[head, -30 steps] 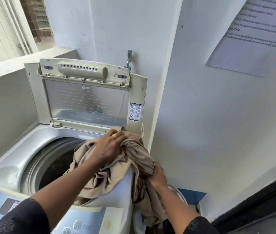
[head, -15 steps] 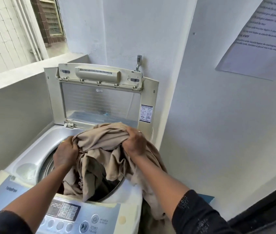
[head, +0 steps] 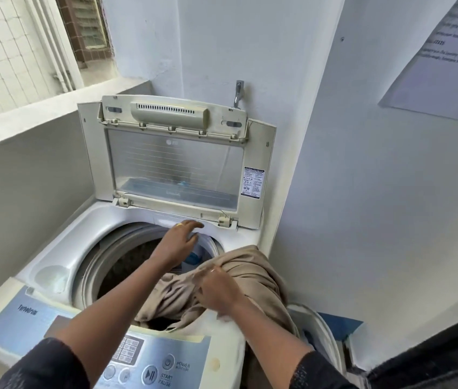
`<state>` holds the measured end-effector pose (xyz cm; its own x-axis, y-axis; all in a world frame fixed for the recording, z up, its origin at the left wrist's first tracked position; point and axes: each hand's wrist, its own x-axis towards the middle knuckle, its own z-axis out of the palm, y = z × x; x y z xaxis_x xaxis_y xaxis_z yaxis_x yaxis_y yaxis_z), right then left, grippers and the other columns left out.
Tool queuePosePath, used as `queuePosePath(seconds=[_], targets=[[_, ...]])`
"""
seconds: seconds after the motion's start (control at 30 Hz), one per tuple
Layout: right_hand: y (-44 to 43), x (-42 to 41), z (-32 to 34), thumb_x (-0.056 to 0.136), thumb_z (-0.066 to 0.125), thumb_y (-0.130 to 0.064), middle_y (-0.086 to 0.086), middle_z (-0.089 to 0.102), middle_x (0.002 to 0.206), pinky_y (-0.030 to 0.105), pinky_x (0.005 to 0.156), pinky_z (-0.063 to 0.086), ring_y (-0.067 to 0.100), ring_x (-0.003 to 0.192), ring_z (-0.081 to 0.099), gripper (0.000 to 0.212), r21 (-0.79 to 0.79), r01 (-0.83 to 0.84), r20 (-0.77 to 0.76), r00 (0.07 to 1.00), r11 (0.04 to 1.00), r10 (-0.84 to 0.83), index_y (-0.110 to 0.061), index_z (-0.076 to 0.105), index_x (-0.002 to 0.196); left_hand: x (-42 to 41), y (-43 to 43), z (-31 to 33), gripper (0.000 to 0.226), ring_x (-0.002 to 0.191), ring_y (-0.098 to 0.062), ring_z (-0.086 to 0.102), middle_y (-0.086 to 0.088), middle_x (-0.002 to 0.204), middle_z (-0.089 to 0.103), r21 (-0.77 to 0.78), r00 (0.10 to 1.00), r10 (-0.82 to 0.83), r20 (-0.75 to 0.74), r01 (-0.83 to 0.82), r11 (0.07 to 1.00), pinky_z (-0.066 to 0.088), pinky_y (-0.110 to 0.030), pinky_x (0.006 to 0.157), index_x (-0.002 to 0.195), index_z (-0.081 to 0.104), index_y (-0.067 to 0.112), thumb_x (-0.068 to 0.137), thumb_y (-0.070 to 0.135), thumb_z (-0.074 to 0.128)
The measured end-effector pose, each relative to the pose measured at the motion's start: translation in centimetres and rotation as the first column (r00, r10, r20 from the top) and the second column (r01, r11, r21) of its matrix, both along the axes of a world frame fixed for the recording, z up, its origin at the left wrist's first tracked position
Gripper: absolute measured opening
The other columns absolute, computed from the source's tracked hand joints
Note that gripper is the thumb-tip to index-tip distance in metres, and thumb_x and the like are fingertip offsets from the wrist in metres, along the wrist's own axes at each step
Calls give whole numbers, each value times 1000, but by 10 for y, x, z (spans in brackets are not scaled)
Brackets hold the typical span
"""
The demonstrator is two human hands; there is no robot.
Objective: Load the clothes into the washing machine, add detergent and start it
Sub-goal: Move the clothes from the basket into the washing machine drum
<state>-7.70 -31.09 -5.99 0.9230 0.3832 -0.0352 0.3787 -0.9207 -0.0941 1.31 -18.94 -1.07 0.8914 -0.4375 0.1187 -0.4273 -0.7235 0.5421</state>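
The white top-load washing machine (head: 54, 248) stands with its lid (head: 171, 164) raised upright and its drum (head: 121, 262) uncovered. A beige garment (head: 253, 270) is draped over the drum's right rim, part of it inside and part hanging down the machine's right side. My right hand (head: 218, 290) grips a fold of this garment at the rim. Above the drum's far edge, my left hand (head: 178, 242) has its fingers stretched out and holds nothing. The control panel (head: 152, 360), with its power and start/pause buttons, is at the front.
A white laundry basket (head: 323, 329) sits on the floor right of the machine, with the garment hanging in front of it. White walls close in behind and to the right, where a printed sheet (head: 446, 60) hangs. A tap (head: 238, 92) sticks out above the lid. A ledge (head: 40, 113) runs along the left.
My left hand has let go of the garment and moved to the drum's far rim. The garment has slid to the drum's right side, and my right hand went down and right with it.
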Motion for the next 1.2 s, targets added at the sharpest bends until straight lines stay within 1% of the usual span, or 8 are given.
queuePosePath(seconds=[0.1,0.2,0.33,0.43,0.57,0.77,0.9,1.2], targets=[[-40,-8,5,74,45,-15,12,72,78,31,69,57,27,70,67,27,232,34,306,946,972,-106,-7,71,76,-1,-33,-6,34,122,-23,50,-7,136,51,-52,991,-75,-108,70,996,37,-31,100,127,55,14,97,29,46],[-91,-24,-5,71,48,-4,10,73,89,29,77,52,24,83,66,27,470,206,353,847,858,-396,-6,72,82,-8,-71,-12,50,128,-26,45,-9,140,49,13,965,-210,-160,215,977,33,-33,106,134,48,12,93,40,51],[-151,-57,-40,84,51,4,15,61,119,32,87,48,32,107,59,31,480,646,-12,682,594,-731,-3,63,111,-30,-125,-23,92,142,-28,20,-6,151,33,497,873,-459,-162,474,727,4,-57,116,146,23,21,74,65,60],[-167,-80,-76,85,55,-7,14,9,157,37,107,35,36,138,31,69,212,739,-398,663,639,-634,-13,24,147,-53,-161,-41,105,142,-38,13,-13,153,27,759,831,-520,-198,466,455,-4,-70,108,149,13,22,69,70,60],[-155,-91,-118,82,63,-12,13,-39,149,48,117,14,40,146,-4,113,53,708,-663,553,705,-505,-22,-32,142,-72,-179,-60,73,137,-38,25,-14,149,34,923,839,-533,-110,285,258,2,-70,109,147,22,13,89,47,50],[-132,-54,-111,90,56,-20,10,-20,158,46,118,15,30,148,-2,101,284,858,-484,514,429,-708,-29,-32,141,-54,-148,-36,30,101,-30,58,-12,104,66,733,759,-648,66,403,548,39,-41,93,105,59,14,77,22,50],[-132,-24,-67,79,66,-36,4,37,149,39,107,39,26,132,43,82,536,761,-445,622,365,-644,-36,18,145,-30,-97,-4,43,93,-31,62,-9,96,66,498,810,-544,219,387,776,45,-34,78,113,59,19,71,28,55],[-63,49,83,70,56,-23,15,69,98,35,67,44,39,93,64,40,556,499,1,799,664,-601,-23,53,110,8,20,47,65,88,-36,66,-13,99,70,-98,910,114,398,-82,992,52,-41,72,110,68,11,62,46,41]])
